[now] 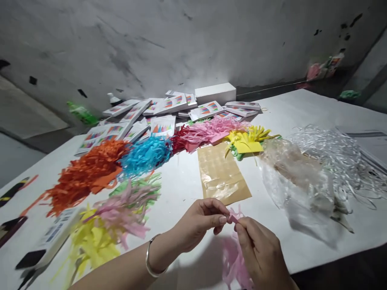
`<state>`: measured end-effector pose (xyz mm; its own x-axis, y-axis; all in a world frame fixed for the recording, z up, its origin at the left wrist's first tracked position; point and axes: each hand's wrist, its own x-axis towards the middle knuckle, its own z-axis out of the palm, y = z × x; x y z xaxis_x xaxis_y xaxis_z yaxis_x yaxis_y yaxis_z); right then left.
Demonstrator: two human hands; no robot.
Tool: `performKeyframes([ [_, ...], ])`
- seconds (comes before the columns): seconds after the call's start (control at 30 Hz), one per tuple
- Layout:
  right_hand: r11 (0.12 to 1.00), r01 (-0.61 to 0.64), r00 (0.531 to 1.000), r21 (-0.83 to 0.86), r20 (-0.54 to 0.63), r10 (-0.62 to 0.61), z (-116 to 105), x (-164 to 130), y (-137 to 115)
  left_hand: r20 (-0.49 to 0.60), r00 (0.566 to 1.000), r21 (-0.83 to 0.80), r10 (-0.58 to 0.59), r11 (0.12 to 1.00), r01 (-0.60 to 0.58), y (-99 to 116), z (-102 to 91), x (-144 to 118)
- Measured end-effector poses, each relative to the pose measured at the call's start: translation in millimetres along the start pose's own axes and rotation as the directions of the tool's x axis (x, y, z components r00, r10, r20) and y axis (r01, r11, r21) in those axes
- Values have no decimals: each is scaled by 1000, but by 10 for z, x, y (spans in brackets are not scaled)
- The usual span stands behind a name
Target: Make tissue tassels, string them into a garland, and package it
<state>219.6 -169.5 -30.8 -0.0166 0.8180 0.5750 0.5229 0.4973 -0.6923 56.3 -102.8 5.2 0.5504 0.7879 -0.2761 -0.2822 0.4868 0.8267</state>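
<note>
Reading a clock centred on the two hands, the white worktop (178, 193) spreads widest, reaching towards 12. Across its back, from about 10 to 1 o'clock, printed boxes (173, 104) lie in a loose, overlapping heap. Silvery strands (329, 149) spill out at 2, partly behind a crumpled clear bag (293, 177). At 9 lies a mixed yellow, pink and green bundle (121, 213); an orange fringe bundle (90, 169) sits beyond it, towards 10. Next come a pink-and-red bundle (211, 129) at roughly 12, a blue bundle (147, 155) near 11 and a tan sheet (222, 173) at 12, just beyond the fingers. A smaller yellow bundle (246, 143) rests towards 1. The right hand (264, 245) has its grip closed, thumb pressed on the pink fringe piece (234, 257), which hangs down towards 6. The left hand (195, 223) pinches its narrow upper end, fingers curled. Smallest, a silver bangle (148, 257) circles the left wrist.
</note>
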Motion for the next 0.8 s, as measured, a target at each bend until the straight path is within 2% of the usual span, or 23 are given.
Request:
performKeyframes([
  [0.07, 999, 38, 999, -21, 30, -37, 82, -4, -99, -38, 999, -10, 30, 999, -30, -10, -105, -166],
  [0.13, 989, 126, 990, -71, 72, -121, 144, 5, -199, -76, 996, 8, 54, 999, -53, -16, -207, -319],
  [0.27, 942, 310, 939, -131, 196, -282, 205, 51, -377, -114, 987, 111, 110, 989, -97, -26, -375, -593],
  [0.4, 907, 402, 883, -126, 316, -347, 237, 82, -493, -135, 977, 207, 166, 969, -136, -69, -467, -806],
  [0.5, 911, 400, 875, -100, 338, -347, 290, 65, -555, -128, 964, 282, 231, 941, -188, -107, -489, -912],
  [0.6, 949, 313, 895, -41, 346, -281, 373, 11, -594, -111, 960, 337, 258, 918, -208, -121, -494, -983],
  [0.73, 958, 286, 895, -13, 361, -262, 461, -60, -591, -88, 972, 388, 219, 906, -169, -104, -522, -1034],
  [0.8, 961, 276, 894, -10, 370, -253, 471, -74, -573, -97, 982, 330, 162, 936, -122, -92, -547, -1036],
])
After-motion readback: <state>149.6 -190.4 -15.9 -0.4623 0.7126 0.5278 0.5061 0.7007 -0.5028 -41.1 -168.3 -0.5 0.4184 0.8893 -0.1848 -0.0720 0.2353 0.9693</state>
